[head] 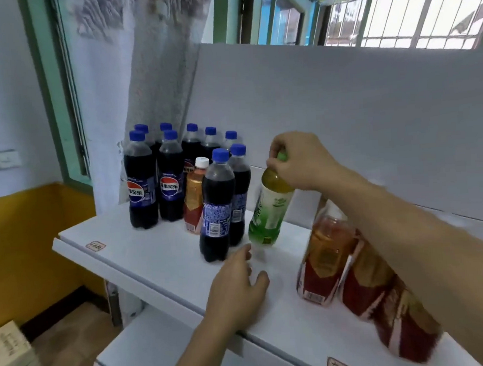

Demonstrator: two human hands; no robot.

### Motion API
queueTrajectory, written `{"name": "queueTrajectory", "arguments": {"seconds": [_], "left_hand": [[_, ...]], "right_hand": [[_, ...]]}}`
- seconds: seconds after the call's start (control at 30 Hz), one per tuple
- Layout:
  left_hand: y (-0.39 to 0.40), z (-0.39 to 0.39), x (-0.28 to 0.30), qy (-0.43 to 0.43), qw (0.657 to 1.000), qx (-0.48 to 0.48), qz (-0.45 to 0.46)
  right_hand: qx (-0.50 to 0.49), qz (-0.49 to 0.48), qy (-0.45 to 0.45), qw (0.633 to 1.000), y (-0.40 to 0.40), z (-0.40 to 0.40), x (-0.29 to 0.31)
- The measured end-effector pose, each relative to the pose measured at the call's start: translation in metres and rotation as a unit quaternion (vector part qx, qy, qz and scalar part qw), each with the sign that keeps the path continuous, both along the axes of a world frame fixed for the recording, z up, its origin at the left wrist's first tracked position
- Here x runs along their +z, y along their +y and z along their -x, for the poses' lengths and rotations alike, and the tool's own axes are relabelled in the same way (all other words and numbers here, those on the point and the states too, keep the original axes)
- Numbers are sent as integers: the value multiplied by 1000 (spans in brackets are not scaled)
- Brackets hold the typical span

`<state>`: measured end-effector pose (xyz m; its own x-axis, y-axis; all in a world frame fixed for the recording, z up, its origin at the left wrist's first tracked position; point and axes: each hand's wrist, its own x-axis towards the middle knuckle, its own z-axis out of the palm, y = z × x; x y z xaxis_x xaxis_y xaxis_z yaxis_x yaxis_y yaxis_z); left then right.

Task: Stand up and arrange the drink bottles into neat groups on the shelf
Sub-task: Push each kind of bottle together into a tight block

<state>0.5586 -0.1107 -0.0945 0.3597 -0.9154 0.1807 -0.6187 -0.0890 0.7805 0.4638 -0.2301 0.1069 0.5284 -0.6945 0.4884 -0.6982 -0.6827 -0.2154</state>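
The head view looked down at a white laminate shelf (160, 261) set against a pale back panel, with a lower white shelf board partly visible beneath it. The right hand (298, 159) reached in from the right and pinched the green cap of a clear plastic green-tea bottle with a green and white label (270, 209), its fingers (275, 149) curled closed around the cap; the bottle leaned, top to the right, with its base on or just above the shelf, which of the two could not be told. The left hand (238, 285) hovered low just in front of that base, fingers loosely spread and holding nothing, apparently ready to steady it. Just left of the green bottle stood a cluster of dark cola bottles with blue caps and blue labels (216, 204), upright and close together toward the back left of the shelf. Among them stood one orange-and-red labelled tea bottle with a white cap (194, 197), out of place in that group. At the right front, under the right forearm, stood several more red-and-orange labelled tea bottles (324, 257), blurred and partly hidden. The risk from here appeared to be the tilted green bottle: held only by its cap, it could swing or slip and knock the nearest cola bottle, toppling its neighbours. The right forearm, passing close over the red bottles, could also brush them over.
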Motion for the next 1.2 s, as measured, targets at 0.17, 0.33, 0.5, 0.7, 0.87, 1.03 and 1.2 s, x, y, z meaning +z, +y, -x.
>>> {"name": "queueTrajectory", "arguments": {"seconds": [0.17, 0.33, 0.5, 0.7, 0.87, 1.03, 1.2], "left_hand": [[26, 24, 23, 504, 856, -8, 113], [57, 41, 49, 509, 820, 64, 253], [68, 65, 59, 466, 830, 19, 306], [71, 145, 49, 458, 841, -81, 275], [73, 238, 54, 441, 859, -153, 211], [79, 342, 55, 373, 886, -234, 148], [63, 442, 25, 390, 881, -267, 20]], "right_hand": [[34, 68, -277, 958, 81, 47, 1], [79, -28, -437, 896, 121, 94, -49], [81, -45, -565, 820, 143, 143, -75], [20, -4, -680, 733, 159, 230, -85], [-56, 78, -725, 683, 182, 328, -86], [-154, 169, -652, 723, 202, 435, -81], [-160, 152, -467, 856, 181, 524, -61]]}}
